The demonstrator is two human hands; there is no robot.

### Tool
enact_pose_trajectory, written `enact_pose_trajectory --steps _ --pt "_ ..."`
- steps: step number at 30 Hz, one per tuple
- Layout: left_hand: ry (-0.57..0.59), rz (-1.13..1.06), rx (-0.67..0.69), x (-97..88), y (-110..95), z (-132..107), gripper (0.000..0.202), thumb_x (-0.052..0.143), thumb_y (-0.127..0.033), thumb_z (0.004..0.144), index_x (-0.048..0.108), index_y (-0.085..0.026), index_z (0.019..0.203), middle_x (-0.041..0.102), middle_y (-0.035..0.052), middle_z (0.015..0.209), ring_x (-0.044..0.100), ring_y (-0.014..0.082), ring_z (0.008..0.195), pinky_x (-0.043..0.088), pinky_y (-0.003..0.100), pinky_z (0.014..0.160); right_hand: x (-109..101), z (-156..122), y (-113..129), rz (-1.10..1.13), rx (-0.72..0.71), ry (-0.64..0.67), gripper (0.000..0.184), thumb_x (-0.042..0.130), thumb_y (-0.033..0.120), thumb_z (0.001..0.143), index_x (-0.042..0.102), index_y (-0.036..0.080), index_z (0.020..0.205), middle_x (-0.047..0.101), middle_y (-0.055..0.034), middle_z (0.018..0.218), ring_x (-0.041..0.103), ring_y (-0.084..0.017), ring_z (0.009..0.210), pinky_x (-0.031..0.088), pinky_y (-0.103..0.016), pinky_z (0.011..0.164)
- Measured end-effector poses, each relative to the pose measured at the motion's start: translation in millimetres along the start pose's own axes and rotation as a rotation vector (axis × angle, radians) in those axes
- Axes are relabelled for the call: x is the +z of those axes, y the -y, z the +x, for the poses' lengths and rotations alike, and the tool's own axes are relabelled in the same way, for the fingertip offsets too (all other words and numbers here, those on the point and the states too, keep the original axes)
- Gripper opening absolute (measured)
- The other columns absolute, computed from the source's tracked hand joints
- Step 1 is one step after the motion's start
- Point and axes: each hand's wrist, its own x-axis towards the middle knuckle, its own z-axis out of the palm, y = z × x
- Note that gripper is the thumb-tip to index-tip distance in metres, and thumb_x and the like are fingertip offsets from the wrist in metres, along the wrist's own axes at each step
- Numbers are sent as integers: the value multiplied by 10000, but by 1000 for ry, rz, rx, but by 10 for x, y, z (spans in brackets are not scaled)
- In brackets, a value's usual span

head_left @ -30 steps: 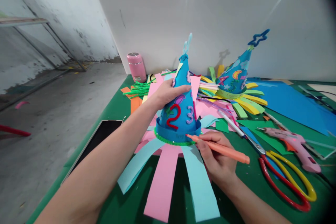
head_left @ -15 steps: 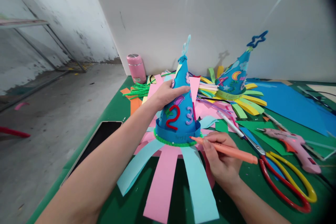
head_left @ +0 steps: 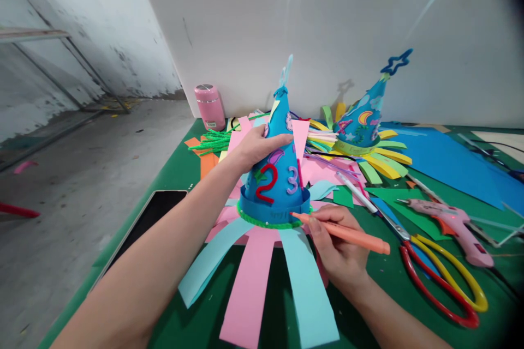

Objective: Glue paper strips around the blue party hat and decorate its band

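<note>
A green table [head_left: 192, 332] is bearing the numbered hat [head_left: 280, 172], its pink strips [head_left: 249, 289] and pale-blue strips [head_left: 309, 294] fanning out toward the viewer. A pale wall [head_left: 229, 22] is rising behind the hat; to its left, past the table edge, a grey floor [head_left: 143, 147] is showing. Right of the hat, scissors [head_left: 403, 233] and a glue gun [head_left: 458, 226] are lying. The left hand [head_left: 262, 147] is gripping the hat's cone above the numbers, thumb crossing the front, other fingers mostly hidden. The right hand [head_left: 338, 253], just right of the hat's base, is pinching an orange marker [head_left: 356, 237], tip at the blue band [head_left: 262, 212].
</note>
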Motion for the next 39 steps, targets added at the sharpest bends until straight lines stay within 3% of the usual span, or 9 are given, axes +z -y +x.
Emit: enact_pose_trajectory --steps 16,24,30,36,39 --pt "8 21 19 3 4 3 397 737 -426 635 599 -159 894 666 25 755 636 166 634 552 324 634 -31 -22 -31 5 9 79 79 581 140 813 577 218 805 621 21 646 628 -115 592 519 -238 555" --pt "-4 32 17 -2 6 11 429 738 -445 626 596 -163 916 669 26 766 638 173 644 553 338 650 -28 -8 -45 -21 -19 -6 70 592 161 811 580 226 837 626 23 648 604 -116 576 496 -233 525" --pt "-3 29 16 -2 15 11 440 742 -446 617 600 -161 921 673 31 773 643 177 646 557 348 662 -7 8 -32 -36 -20 17 88 591 144 807 588 224 843 632 7 707 615 -119 618 501 -230 541" --pt "-4 30 6 -10 4 2 436 737 -453 618 610 -168 923 685 33 787 656 183 668 563 341 670 -31 0 -46 92 87 -161 22 594 203 820 595 221 807 568 15 755 561 -91 620 489 -229 584" --pt "-3 25 -2 -3 -6 -12 444 739 -448 617 615 -166 937 693 36 795 662 187 668 566 345 674 -96 18 -43 211 138 -189 39 568 228 849 606 231 841 542 24 733 508 -78 592 463 -224 572"
